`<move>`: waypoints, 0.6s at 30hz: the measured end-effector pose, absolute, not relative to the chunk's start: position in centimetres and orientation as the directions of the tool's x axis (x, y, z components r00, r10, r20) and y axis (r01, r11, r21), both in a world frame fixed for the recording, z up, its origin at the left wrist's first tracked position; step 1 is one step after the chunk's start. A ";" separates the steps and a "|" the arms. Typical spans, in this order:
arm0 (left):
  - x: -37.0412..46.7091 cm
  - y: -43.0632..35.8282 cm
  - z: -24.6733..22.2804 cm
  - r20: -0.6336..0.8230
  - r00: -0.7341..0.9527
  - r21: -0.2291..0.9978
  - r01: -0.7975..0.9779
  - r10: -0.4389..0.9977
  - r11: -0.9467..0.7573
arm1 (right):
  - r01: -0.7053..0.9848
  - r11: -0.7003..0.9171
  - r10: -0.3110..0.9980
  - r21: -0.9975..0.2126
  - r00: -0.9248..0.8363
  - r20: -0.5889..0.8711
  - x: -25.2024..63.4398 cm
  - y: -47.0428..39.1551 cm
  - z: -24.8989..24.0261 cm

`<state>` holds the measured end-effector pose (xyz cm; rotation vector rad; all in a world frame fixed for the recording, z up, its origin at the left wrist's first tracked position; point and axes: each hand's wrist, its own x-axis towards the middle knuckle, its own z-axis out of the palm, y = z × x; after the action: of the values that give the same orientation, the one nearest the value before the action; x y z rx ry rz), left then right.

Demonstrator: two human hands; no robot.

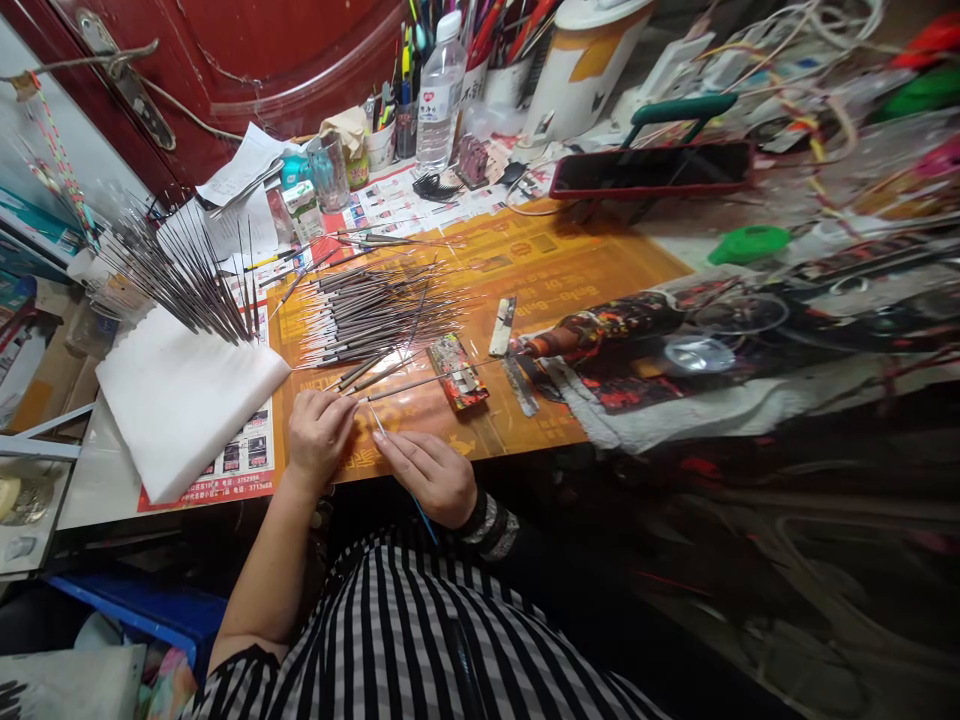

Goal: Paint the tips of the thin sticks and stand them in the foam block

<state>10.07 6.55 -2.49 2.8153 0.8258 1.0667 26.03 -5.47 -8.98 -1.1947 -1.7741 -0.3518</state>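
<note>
My left hand (321, 435) pinches one end of a thin dark stick (409, 386), which points right across a small paint-smeared box (459, 372). My right hand (431, 475) is closed on a thin blue-handled brush (424, 520). Its tip rises toward the stick near my left fingertips; whether they touch I cannot tell. Just beyond my hands lies a pile of similar dark sticks (360, 315) with fine pale ends. More dark sticks (187, 270) stand upright in a white foam block (187, 400) to the left.
An amber sheet (540, 430) covers the table. To the right are a flat pale strip (502, 325), a paint-stained dark handle-like object (607, 325) and a white cloth (637, 425). A phone (652, 170) on a stand, a water bottle (439, 100) and pen cups line the back.
</note>
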 end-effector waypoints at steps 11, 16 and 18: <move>10.2 6.2 -2.2 0.616 0.631 0.131 0.507 0.471 -0.852 | 0.775 0.596 0.493 -0.209 -0.148 0.857 26.9 -6.0 -9.4; 8.3 6.9 -0.2 0.614 0.611 0.086 0.578 0.500 -0.812 | 0.746 0.639 0.465 -0.185 -0.183 0.866 27.3 -6.2 -9.9; 7.0 7.9 0.7 0.641 0.570 0.101 0.601 0.514 -0.793 | 0.735 0.652 0.449 -0.184 -0.180 0.875 27.2 -6.2 -9.9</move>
<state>6.97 7.92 0.74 2.8952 1.0339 1.1136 27.23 -6.21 -9.92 -0.9460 -1.8205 -0.3408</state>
